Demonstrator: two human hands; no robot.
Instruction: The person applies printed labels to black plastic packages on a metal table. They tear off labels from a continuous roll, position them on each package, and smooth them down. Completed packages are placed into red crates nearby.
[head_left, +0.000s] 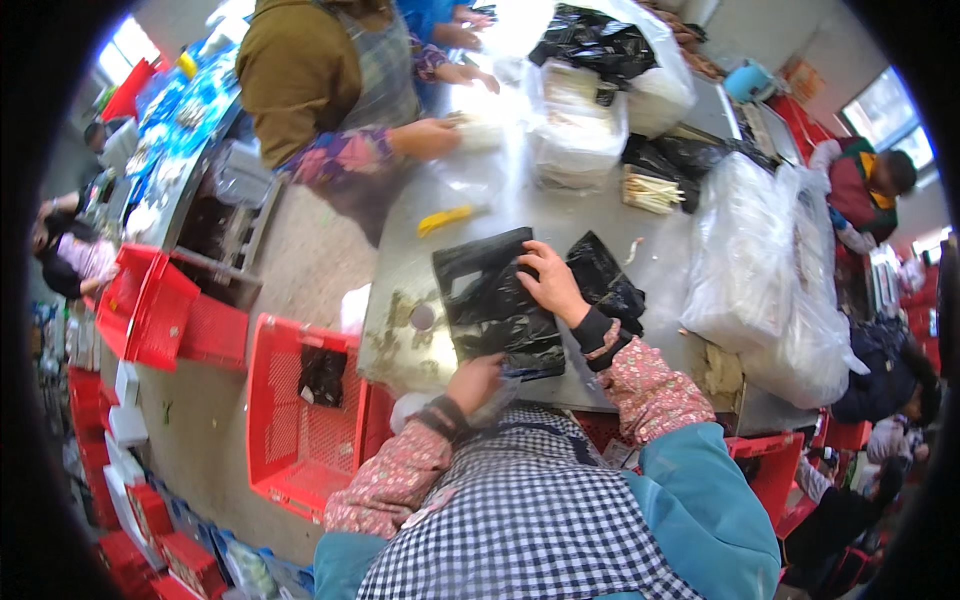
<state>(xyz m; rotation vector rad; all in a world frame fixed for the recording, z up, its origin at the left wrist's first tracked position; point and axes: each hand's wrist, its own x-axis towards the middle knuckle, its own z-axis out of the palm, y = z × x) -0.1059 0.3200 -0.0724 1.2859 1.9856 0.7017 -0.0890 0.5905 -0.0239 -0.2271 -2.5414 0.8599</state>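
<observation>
A black plastic bag lies folded flat on the steel table before me. My right hand rests on its upper right part with fingers spread and bent. At the bag's near edge is my left hand, blurred, beside a clear plastic film; whether it grips the edge cannot be told. Another crumpled black bag lies just right of my right hand. Beyond the flat bag is a yellow-handled tool, perhaps a knife. A bundle of pale stalks lies farther right.
Large clear bags with white contents stand at the right. A clear-lined container holds pale stalks at the back. A co-worker's hand reaches over the table's far left. A red crate with a black bag inside stands left of the table.
</observation>
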